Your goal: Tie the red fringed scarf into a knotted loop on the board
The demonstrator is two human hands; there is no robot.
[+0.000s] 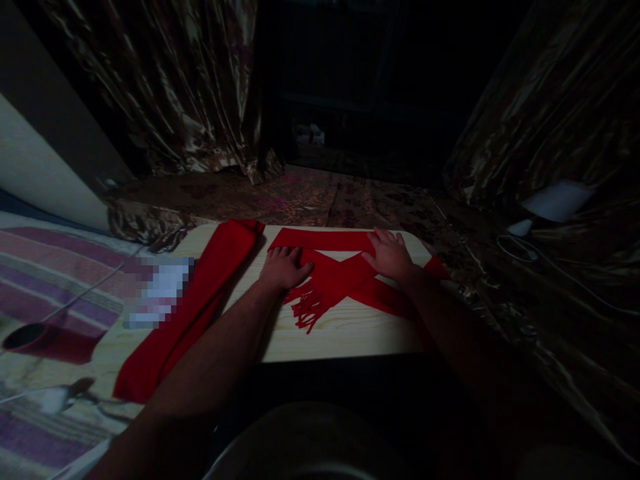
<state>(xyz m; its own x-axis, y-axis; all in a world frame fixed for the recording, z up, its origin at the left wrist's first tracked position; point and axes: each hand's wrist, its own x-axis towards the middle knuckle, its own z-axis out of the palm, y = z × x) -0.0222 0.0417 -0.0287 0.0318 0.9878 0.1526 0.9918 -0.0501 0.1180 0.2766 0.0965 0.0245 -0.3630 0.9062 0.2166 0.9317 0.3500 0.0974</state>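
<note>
A red fringed scarf [345,277] lies on a pale wooden table [295,340], its two ends crossed over each other below a straight upper band. My left hand [285,268] rests flat on the scarf's left corner, fingers apart. On the upper right part of the scarf lies my right hand [391,255], also flat with its fingers spread. The fringe hangs loose toward the near edge, close to my left thumb. At the right, part of the red cloth runs under my forearm, which hides it.
Another folded red cloth [200,300] lies along the table's left side, beside a blurred-out pale item [163,290]. A dark red cylinder [53,341] sits on the striped bedspread [40,427]. A white lamp [560,200] with a cable stands at right; patterned curtains [200,87] hang behind.
</note>
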